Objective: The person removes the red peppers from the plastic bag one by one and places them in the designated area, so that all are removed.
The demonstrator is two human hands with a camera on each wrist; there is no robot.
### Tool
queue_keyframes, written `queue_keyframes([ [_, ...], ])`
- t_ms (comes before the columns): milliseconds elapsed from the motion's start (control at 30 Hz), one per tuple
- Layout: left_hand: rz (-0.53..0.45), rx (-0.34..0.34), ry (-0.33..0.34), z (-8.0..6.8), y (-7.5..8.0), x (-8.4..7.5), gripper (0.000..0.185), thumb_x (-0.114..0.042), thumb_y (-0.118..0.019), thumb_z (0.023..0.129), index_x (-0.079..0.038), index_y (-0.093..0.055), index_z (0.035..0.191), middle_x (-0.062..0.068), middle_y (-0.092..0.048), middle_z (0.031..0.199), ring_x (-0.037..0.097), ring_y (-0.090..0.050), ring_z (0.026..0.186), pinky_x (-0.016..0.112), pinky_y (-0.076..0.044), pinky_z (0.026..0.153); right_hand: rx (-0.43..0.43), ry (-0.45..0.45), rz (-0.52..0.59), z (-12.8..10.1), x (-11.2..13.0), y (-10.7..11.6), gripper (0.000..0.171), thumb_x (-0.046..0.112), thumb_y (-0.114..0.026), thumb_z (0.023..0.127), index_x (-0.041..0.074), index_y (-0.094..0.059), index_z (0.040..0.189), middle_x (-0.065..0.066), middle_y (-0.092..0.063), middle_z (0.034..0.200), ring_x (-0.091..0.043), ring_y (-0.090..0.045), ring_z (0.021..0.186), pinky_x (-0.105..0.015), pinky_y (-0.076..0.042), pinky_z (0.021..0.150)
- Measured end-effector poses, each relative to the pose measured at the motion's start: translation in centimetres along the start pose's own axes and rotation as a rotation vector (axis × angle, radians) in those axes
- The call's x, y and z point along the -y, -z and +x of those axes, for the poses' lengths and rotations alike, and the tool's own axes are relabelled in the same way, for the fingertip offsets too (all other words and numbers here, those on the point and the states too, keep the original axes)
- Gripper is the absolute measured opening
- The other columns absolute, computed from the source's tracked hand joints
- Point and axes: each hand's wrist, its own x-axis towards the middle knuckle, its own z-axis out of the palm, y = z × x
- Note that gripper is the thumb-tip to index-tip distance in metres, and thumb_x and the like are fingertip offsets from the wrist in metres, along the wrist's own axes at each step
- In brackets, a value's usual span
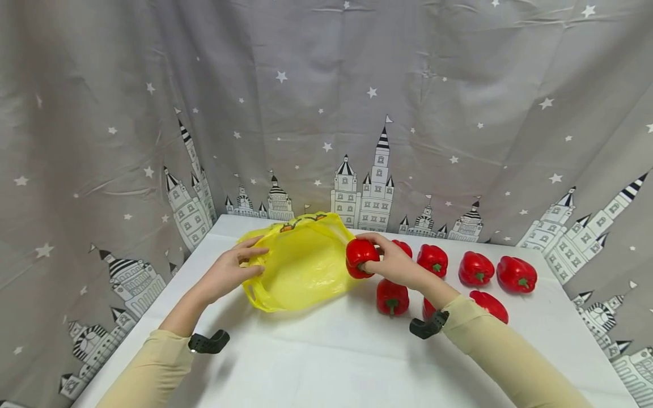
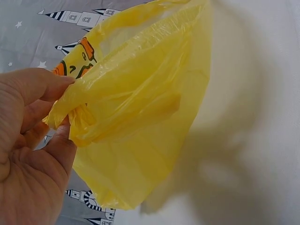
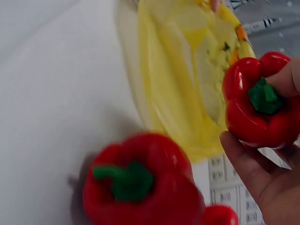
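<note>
The yellow plastic bag (image 1: 298, 263) lies on the white table (image 1: 326, 351) between the two hands, its mouth held open; nothing shows inside it. The left hand (image 1: 232, 271) pinches the bag's near rim and handle between thumb and fingers (the left wrist view shows the plastic bunched in that pinch). The right hand (image 1: 393, 260) grasps a red bell pepper (image 1: 361, 258) with curled fingers, holding it right at the bag's open edge, stem toward the palm. Just below the right hand stands another pepper (image 1: 392, 297) on the table, and beyond that hand's far side more red peppers (image 1: 476, 268) lie spread out, apart from the bag. A star-and-castle curtain (image 1: 326, 113) hangs behind everything.
</note>
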Motion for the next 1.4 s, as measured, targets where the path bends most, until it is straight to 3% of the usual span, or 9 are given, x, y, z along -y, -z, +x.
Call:
queue_keyframes([
  [300,0.005,0.004,-0.002,-0.2,0.1,0.3,0.046,-0.028,-0.066,0.086,-0.016,-0.056,0.129,-0.010,-0.027,0.148,0.029,-0.039,0.126,0.034,-0.046,0.089,-0.033,-0.062,-0.023,-3.5,-2.4,5.1,0.066,0.026,-0.073,0.075,0.047,-0.042,0.130,0.001,-0.049,0.125,-0.028,-0.045,0.114,-0.042,-0.051,0.078],
  [467,0.001,0.009,-0.005,-0.2,0.1,0.5,0.046,-0.027,-0.066,0.086,-0.014,-0.056,0.129,-0.008,-0.027,0.148,0.031,-0.039,0.126,0.036,-0.046,0.089,-0.034,-0.070,0.040,-5.6,-3.8,7.9,0.072,0.021,-0.075,0.074,0.038,-0.040,0.134,-0.007,-0.044,0.130,-0.035,-0.040,0.118,-0.044,-0.053,0.075],
  [567,-0.006,0.008,-0.008,-0.2,0.1,0.5,0.046,-0.027,-0.066,0.086,-0.014,-0.056,0.129,-0.009,-0.028,0.148,0.031,-0.039,0.126,0.034,-0.046,0.089,-0.061,-0.073,0.024,-7.1,-4.7,9.4,0.074,0.022,-0.076,0.073,0.035,-0.039,0.136,-0.008,-0.044,0.130,-0.036,-0.040,0.118,-0.045,-0.052,0.076],
  [800,-0.023,0.026,0.018,-1.0,0.4,-2.0,0.045,-0.020,-0.065,0.087,-0.009,-0.055,0.129,0.001,-0.027,0.149,0.036,-0.037,0.127,0.039,-0.046,0.089,-0.114,-0.058,-0.008,-10.5,-7.2,12.9,0.080,0.021,-0.076,0.074,0.027,-0.034,0.141,-0.012,-0.042,0.132,-0.038,-0.040,0.117,-0.046,-0.053,0.075],
  [1000,-0.013,0.032,0.029,-1.3,0.5,-2.7,0.045,-0.023,-0.064,0.087,-0.009,-0.054,0.129,0.003,-0.027,0.149,0.036,-0.036,0.128,0.036,-0.046,0.088,-0.151,-0.032,-0.007,-13.0,-9.6,15.3,0.075,0.017,-0.072,0.079,0.021,-0.032,0.143,-0.015,-0.043,0.129,-0.038,-0.041,0.114,-0.045,-0.052,0.076],
  [1100,-0.017,0.034,0.033,-1.2,0.5,-2.4,0.046,-0.022,-0.064,0.087,-0.008,-0.054,0.130,0.002,-0.026,0.150,0.035,-0.034,0.129,0.037,-0.046,0.089,-0.168,-0.027,-0.002,-14.1,-10.5,16.1,0.073,0.017,-0.069,0.081,0.019,-0.031,0.143,-0.014,-0.042,0.129,-0.034,-0.042,0.112,-0.045,-0.053,0.076],
  [1267,-0.015,0.033,0.029,-0.5,0.3,-0.4,0.048,-0.026,-0.065,0.087,-0.009,-0.053,0.131,-0.002,-0.025,0.150,0.035,-0.032,0.130,0.039,-0.045,0.091,-0.200,-0.031,-0.005,-16.0,-11.7,17.3,0.068,0.017,-0.064,0.086,0.016,-0.029,0.144,-0.013,-0.041,0.129,-0.020,-0.047,0.107,-0.039,-0.053,0.074],
  [1400,-0.003,0.022,0.010,-0.1,0.2,0.7,0.051,-0.034,-0.066,0.086,-0.014,-0.054,0.131,-0.008,-0.025,0.149,0.032,-0.034,0.129,0.037,-0.044,0.091,-0.230,-0.061,-0.026,-17.3,-12.6,18.2,0.065,0.018,-0.062,0.088,0.017,-0.029,0.144,-0.012,-0.039,0.129,-0.020,-0.045,0.106,-0.038,-0.053,0.074],
])
